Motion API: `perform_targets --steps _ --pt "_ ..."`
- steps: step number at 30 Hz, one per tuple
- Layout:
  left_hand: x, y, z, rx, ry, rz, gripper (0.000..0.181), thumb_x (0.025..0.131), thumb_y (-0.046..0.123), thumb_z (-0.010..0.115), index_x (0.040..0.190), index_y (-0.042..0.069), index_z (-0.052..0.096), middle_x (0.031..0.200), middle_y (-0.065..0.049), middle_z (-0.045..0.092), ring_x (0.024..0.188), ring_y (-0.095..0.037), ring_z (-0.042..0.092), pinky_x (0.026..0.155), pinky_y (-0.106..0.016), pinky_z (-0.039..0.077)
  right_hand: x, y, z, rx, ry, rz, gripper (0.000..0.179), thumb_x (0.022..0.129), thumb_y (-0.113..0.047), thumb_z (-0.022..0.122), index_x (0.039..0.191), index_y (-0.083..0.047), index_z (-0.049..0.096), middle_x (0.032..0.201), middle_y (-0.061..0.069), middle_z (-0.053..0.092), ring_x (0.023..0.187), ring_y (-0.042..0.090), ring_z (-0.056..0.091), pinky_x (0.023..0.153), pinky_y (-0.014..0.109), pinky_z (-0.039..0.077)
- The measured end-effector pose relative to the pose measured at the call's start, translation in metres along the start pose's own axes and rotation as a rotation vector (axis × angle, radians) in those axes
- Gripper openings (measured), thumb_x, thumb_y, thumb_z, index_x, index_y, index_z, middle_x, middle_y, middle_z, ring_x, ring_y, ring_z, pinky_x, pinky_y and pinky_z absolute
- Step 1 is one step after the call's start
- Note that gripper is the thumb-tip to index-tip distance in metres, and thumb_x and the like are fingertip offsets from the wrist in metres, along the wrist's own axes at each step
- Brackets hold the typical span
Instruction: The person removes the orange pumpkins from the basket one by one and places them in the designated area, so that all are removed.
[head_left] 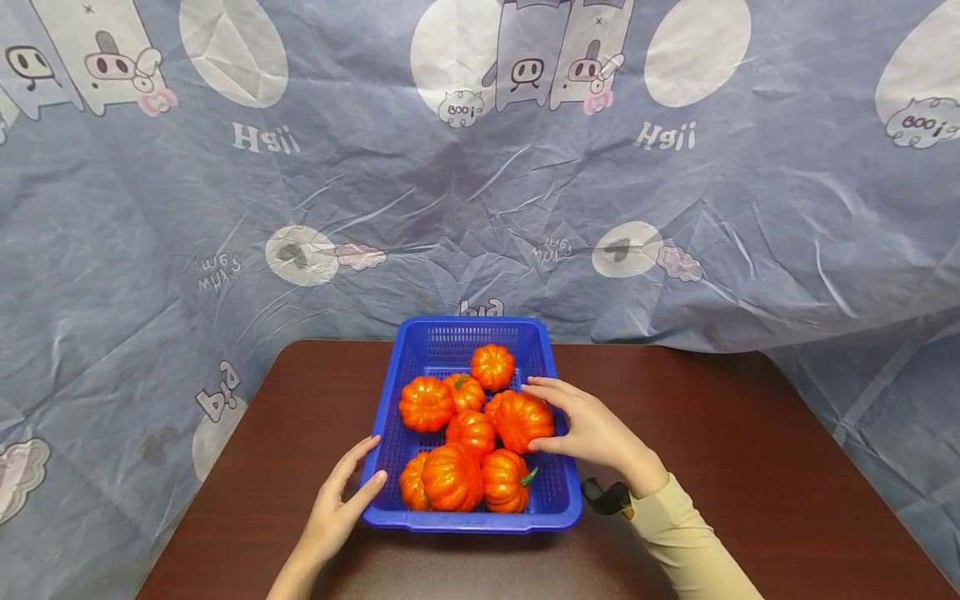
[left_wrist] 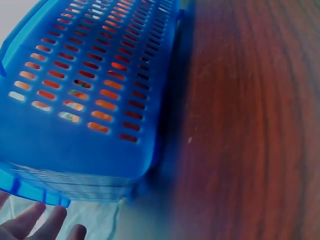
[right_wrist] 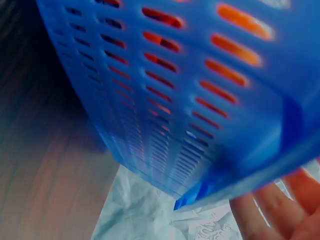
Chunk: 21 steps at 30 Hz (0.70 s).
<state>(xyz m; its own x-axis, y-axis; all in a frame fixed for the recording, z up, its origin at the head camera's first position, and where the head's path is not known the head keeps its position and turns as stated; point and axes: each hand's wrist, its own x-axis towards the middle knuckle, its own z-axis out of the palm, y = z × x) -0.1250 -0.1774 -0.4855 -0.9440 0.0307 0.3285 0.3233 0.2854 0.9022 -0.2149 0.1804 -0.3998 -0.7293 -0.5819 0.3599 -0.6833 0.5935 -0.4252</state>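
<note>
A blue plastic basket [head_left: 468, 522] with slotted walls stands on the table, holding several small orange pumpkins. My right hand [head_left: 588, 422] reaches over its right rim, fingers and thumb on either side of a ribbed pumpkin [head_left: 522, 422]. In the right wrist view, the fingers [right_wrist: 272, 205] of that hand show past the rim, and the basket wall hides the pumpkin. At the left rim is my left hand [head_left: 339, 500], its fingers extended and spread, tips right by the rim. A pumpkin with a green stem [head_left: 506, 481] lies at the front right inside; a large pumpkin [head_left: 452, 477] lies beside it.
The dark brown wooden table [head_left: 675, 392] extends on both sides of the basket. Behind it hangs a wrinkled grey-blue cloth [head_left: 450, 208] printed with cartoons, close to the table's back edge. A black band [head_left: 606, 497] is on the right wrist.
</note>
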Motion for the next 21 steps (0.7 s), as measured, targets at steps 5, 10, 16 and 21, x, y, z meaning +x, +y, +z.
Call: perform_targets --steps 5,10,16,21 --pt "-0.001 -0.003 0.003 -0.173 -0.073 -0.027 0.046 0.096 0.008 0.05 0.141 0.007 0.039 0.132 -0.022 0.046 0.107 -0.029 0.055 0.082 -0.031 0.05 0.001 -0.002 0.005 0.034 -0.059 0.06 0.07 0.07 -0.031 0.082 0.132 -0.013 0.055 0.139 0.006 0.047 0.126 0.027 0.044 0.099 0.047 0.037" --pt "-0.002 -0.005 0.005 -0.233 -0.089 -0.015 0.048 0.097 0.006 0.046 0.143 0.006 0.035 0.131 -0.024 0.046 0.109 -0.027 0.054 0.083 -0.032 0.05 0.001 -0.005 0.009 0.032 -0.11 0.096 0.073 0.069 -0.027 0.082 0.135 -0.015 0.052 0.142 0.006 0.043 0.128 0.029 0.041 0.1 0.05 0.035" --pt "-0.004 -0.008 0.007 -0.257 -0.063 -0.03 0.047 0.096 0.004 0.046 0.142 0.008 0.037 0.133 -0.021 0.046 0.108 -0.023 0.055 0.083 -0.031 0.049 0.001 -0.006 0.014 0.007 -0.113 0.113 0.08 0.067 -0.021 0.083 0.139 -0.019 0.047 0.14 0.004 0.044 0.123 0.03 0.044 0.097 0.052 0.036" --pt "-0.005 -0.008 0.008 -0.264 -0.059 -0.033 0.048 0.096 0.004 0.045 0.143 0.008 0.037 0.139 -0.019 0.041 0.112 -0.02 0.053 0.086 -0.028 0.047 0.002 -0.003 0.017 0.028 -0.045 0.091 0.082 0.066 -0.023 0.085 0.138 -0.019 0.046 0.135 0.001 0.046 0.12 0.024 0.047 0.097 0.046 0.039"
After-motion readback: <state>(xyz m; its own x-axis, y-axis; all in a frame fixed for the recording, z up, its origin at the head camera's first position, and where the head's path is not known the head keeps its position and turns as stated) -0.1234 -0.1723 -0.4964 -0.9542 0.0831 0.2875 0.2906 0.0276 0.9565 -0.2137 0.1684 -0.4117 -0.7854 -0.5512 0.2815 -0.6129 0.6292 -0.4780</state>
